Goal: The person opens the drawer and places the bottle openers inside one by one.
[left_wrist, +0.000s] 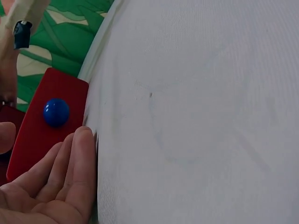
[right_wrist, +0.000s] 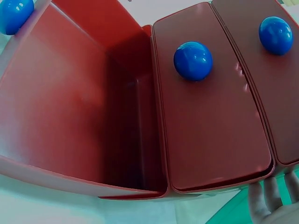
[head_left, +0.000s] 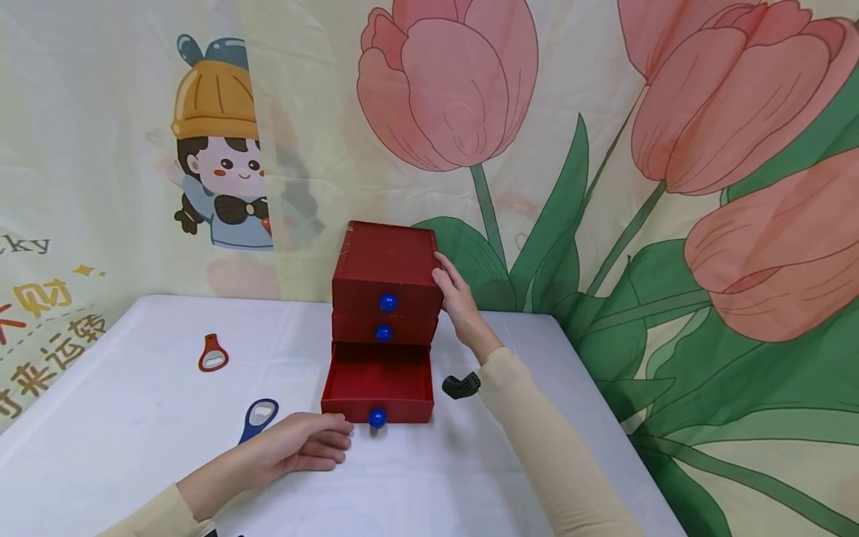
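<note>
A dark red cabinet (head_left: 389,253) with three stacked drawers and round blue knobs stands on the table. Its bottom drawer (head_left: 409,412) is pulled out, and no object shows inside it; the upper two are closed. My left hand (head_left: 295,447) lies at the left front corner of that drawer, fingers loosely extended, thumb apart, beside the blue knob (head_left: 377,418) and not gripping it. With fingers extended, my right hand (head_left: 463,309) touches the cabinet's upper right side. In the right wrist view, its fingertips (right_wrist: 272,193) rest along the cabinet's side edge.
On the white-covered table (head_left: 161,447), a red bottle opener (head_left: 211,343) lies at the left. A blue bottle opener (head_left: 251,431) is close behind my left wrist. A black perforated piece (head_left: 461,385) sits beside my right wrist. A tulip-printed cloth (head_left: 446,89) hangs behind the table.
</note>
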Demonstrator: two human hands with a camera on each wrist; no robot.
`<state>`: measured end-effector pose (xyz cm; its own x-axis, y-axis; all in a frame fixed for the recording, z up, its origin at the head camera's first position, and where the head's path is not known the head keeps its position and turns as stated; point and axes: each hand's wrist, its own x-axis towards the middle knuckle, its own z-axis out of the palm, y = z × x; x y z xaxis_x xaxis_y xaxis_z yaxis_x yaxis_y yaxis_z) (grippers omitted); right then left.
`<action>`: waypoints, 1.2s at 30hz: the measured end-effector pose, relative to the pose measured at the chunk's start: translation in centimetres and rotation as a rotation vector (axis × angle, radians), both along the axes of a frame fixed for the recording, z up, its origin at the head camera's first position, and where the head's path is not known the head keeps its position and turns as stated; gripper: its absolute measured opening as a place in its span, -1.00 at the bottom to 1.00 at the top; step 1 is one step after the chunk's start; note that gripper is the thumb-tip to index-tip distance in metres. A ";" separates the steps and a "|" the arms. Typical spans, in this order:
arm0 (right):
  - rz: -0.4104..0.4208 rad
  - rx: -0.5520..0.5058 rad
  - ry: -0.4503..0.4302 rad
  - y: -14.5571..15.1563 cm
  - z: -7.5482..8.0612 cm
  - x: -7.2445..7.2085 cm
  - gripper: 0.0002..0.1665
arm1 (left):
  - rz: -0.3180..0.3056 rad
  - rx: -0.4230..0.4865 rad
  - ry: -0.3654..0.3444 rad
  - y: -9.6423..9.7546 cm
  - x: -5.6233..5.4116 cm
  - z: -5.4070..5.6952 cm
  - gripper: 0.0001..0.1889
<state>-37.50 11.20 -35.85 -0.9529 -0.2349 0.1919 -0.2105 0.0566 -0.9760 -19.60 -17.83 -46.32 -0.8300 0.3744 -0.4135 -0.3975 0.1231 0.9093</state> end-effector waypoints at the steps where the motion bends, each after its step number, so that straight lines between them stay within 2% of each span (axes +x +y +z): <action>1: 0.000 -0.001 0.000 0.0 0.0 0.0 -0.34 | 0.003 -0.022 0.008 -0.2 0.0 0.1 -0.40; 5: -0.001 0.000 0.002 0.0 0.0 0.1 -0.35 | 0.026 -0.087 0.052 -1.4 0.1 0.3 -0.40; 13: -0.005 0.008 0.004 -0.1 0.0 0.1 -0.33 | 0.033 -0.201 0.200 -4.2 0.4 1.0 -0.47; 19: -0.004 0.006 0.001 0.0 0.0 0.1 -0.34 | 0.091 -0.351 0.316 -6.1 0.4 2.1 -0.46; 23: -0.010 0.011 -0.002 -0.1 0.0 0.1 -0.34 | 0.109 -0.470 0.406 -7.4 0.4 2.5 -0.42; 30: -0.009 0.006 -0.001 -0.1 -0.1 0.1 -0.33 | 0.142 -0.720 0.569 -8.5 0.2 2.1 -0.38; 33: 0.001 -0.005 0.001 0.0 -0.1 0.1 -0.33 | 0.152 -0.763 0.593 -9.0 0.1 1.6 -0.35; 36: 0.002 -0.002 0.005 0.0 -0.1 0.1 -0.33 | 0.149 -0.790 0.583 -9.6 -0.2 1.1 -0.31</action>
